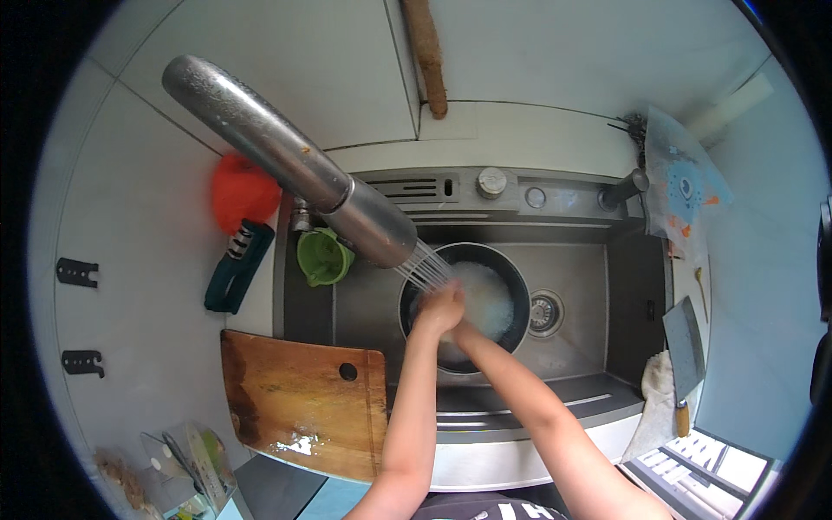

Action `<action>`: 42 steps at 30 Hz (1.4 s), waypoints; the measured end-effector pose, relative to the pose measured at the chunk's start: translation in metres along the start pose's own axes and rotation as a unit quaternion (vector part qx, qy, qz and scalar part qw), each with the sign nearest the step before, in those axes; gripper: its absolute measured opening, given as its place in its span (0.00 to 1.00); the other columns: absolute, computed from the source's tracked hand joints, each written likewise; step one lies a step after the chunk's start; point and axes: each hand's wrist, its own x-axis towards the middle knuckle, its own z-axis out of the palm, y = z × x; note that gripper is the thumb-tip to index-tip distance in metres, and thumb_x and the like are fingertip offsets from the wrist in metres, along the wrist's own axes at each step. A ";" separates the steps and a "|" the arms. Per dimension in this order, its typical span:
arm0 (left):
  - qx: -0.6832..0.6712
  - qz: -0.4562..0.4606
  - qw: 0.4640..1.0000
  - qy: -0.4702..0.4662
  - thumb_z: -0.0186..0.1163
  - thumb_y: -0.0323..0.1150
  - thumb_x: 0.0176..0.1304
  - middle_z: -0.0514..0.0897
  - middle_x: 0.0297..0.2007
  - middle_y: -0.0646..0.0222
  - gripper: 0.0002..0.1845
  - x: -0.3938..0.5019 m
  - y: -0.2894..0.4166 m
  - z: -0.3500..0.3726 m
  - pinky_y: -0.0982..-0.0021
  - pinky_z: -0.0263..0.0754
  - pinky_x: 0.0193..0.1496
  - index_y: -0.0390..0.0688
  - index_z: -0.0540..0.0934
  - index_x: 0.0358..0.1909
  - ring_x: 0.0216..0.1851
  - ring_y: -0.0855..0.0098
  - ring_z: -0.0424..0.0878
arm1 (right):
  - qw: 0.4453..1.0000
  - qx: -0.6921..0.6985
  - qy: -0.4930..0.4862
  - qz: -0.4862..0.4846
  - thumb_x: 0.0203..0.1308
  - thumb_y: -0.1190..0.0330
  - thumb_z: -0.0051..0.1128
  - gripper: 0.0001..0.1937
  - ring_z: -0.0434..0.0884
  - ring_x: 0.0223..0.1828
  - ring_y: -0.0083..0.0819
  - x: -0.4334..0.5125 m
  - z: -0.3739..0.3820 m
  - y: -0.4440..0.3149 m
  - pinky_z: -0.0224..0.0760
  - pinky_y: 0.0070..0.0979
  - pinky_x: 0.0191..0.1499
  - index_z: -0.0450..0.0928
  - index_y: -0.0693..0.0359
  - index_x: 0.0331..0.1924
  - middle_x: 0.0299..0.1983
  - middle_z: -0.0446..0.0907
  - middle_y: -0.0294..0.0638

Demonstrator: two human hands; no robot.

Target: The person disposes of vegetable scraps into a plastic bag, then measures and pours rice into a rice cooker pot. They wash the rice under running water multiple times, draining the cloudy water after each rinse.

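Water sprays from the head of a metal kitchen faucet (383, 224) into a dark round pan (522, 302) in the stainless steel sink (578, 351). Cloudy water (487, 299) lies in the pan. My left hand (442, 309) is under the spray at the pan's left side, its fingers bent. Against it, partly behind it, is my right hand (459, 330). The two hands touch; whether anything is between them is hidden.
A wet wooden cutting board (305, 396) lies at the sink's left front corner. A green plastic basket (324, 258) hangs in the sink's left side. On the right edge are a cleaver (686, 351) and a cloth (656, 403). A dark green knife sharpener (239, 266) stands left.
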 end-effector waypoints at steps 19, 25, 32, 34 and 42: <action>-0.731 0.080 0.645 0.208 0.51 0.34 0.54 0.63 0.55 0.55 0.26 -0.039 0.020 -0.141 0.60 0.48 0.61 0.34 0.60 0.53 0.57 0.63 0.60 | 0.895 0.092 0.435 0.043 0.44 0.71 0.53 0.29 0.73 0.42 0.48 -0.103 -0.038 0.066 0.68 0.37 0.44 0.59 0.62 0.55 0.40 0.72 0.52; 0.057 -0.109 0.990 0.071 0.49 0.32 0.56 0.45 0.62 0.42 0.35 -0.030 0.002 -0.029 0.58 0.51 0.62 0.39 0.44 0.64 0.64 0.49 0.47 | 0.951 0.103 0.230 0.182 0.41 0.68 0.56 0.41 0.78 0.33 0.50 -0.114 -0.026 0.078 0.70 0.41 0.39 0.46 0.53 0.63 0.32 0.77 0.54; 0.050 -0.134 0.984 0.102 0.49 0.20 0.51 0.57 0.55 0.42 0.32 -0.016 -0.012 0.015 0.58 0.61 0.56 0.43 0.54 0.61 0.57 0.45 0.57 | 0.932 0.114 0.317 0.132 0.41 0.68 0.51 0.37 0.77 0.29 0.51 -0.141 -0.021 0.105 0.70 0.43 0.34 0.53 0.52 0.61 0.28 0.77 0.55; 0.041 -0.133 0.986 0.094 0.50 0.19 0.50 0.61 0.53 0.42 0.32 -0.017 -0.019 0.024 0.58 0.62 0.55 0.45 0.57 0.60 0.55 0.46 0.61 | 0.920 0.137 0.345 0.127 0.38 0.70 0.51 0.32 0.78 0.28 0.48 -0.156 -0.027 0.102 0.71 0.37 0.35 0.61 0.55 0.57 0.26 0.77 0.53; -0.034 0.058 0.987 0.144 0.59 0.22 0.43 0.75 0.41 0.50 0.30 -0.044 -0.040 0.065 0.63 0.68 0.49 0.43 0.67 0.53 0.45 0.53 0.73 | 0.828 0.343 0.437 0.074 0.36 0.74 0.47 0.26 0.63 0.14 0.19 -0.213 -0.054 0.086 0.61 0.17 0.23 0.71 0.63 0.49 0.12 0.65 0.37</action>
